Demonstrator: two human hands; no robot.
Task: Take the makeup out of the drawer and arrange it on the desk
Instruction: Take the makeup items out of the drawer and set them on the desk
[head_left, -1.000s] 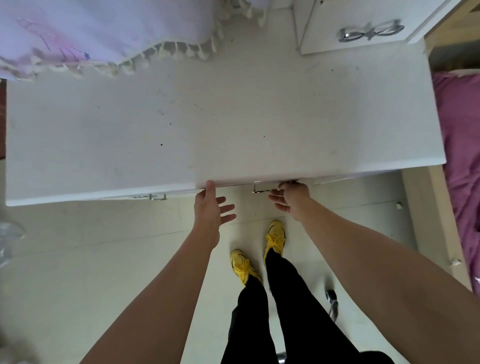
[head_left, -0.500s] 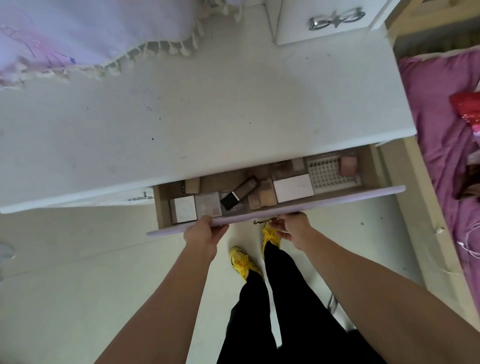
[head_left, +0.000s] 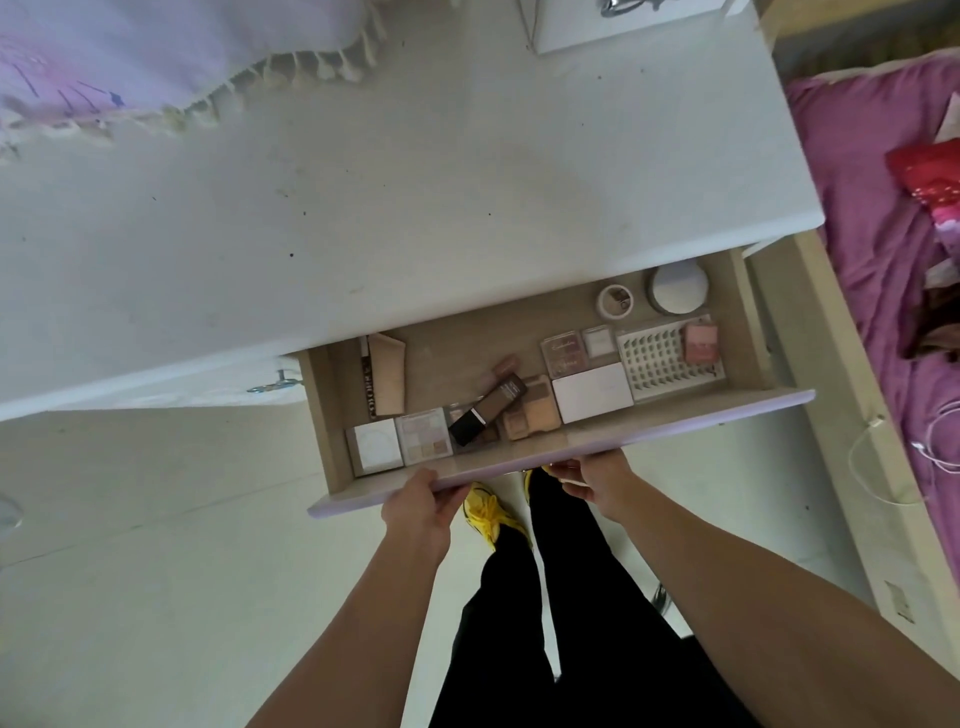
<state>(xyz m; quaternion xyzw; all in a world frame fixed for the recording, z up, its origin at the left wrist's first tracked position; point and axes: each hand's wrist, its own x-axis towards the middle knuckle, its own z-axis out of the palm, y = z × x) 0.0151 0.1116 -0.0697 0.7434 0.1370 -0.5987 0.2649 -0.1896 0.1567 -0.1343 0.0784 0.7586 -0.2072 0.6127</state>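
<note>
Pale wooden drawer with a lilac front (head_left: 675, 422), gripped by the left hand (head_left: 418, 501) and right hand (head_left: 597, 480), holds the makeup (head_left: 592, 392) just beyond them. The dark brown rectangular tube (head_left: 488, 410) lies diagonally, nearest the left hand.

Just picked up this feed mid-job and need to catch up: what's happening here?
A person stands at a white desk, both hands gripping the front panel of an open drawer: the left hand over its top edge, the right hand at its lower edge. Inside lie makeup palettes, a dark tube, two round jars and a white tray. No makeup is on the desk yet.
</note>
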